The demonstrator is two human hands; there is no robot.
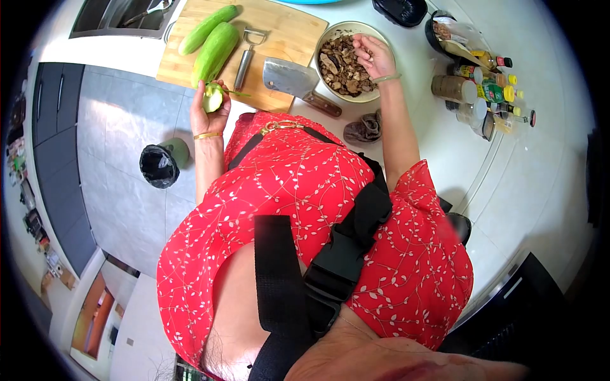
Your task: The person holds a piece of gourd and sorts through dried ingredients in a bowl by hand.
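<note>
My left hand (217,117) is closed loosely around pale green vegetable scraps (213,98), cut ends and strips by their look, at the front edge of the wooden cutting board (304,32). Just beyond it on the board lie two long green gourds (216,52). A metal peeler (245,61) and a cleaver (292,77) with a wooden handle rest to their right. Over a white bowl (321,75) of brown chopped pieces (342,63), my right hand (376,57) has its fingers drawn together. Whatever is between those fingertips, if anything, is too small to tell.
A dark crumpled bag or cloth (363,129) lies near the bowl. Several sauce bottles and jars (486,92) stand at the right. A bin (160,166) with a black liner is on the floor at left. The sink (124,18) is at upper left.
</note>
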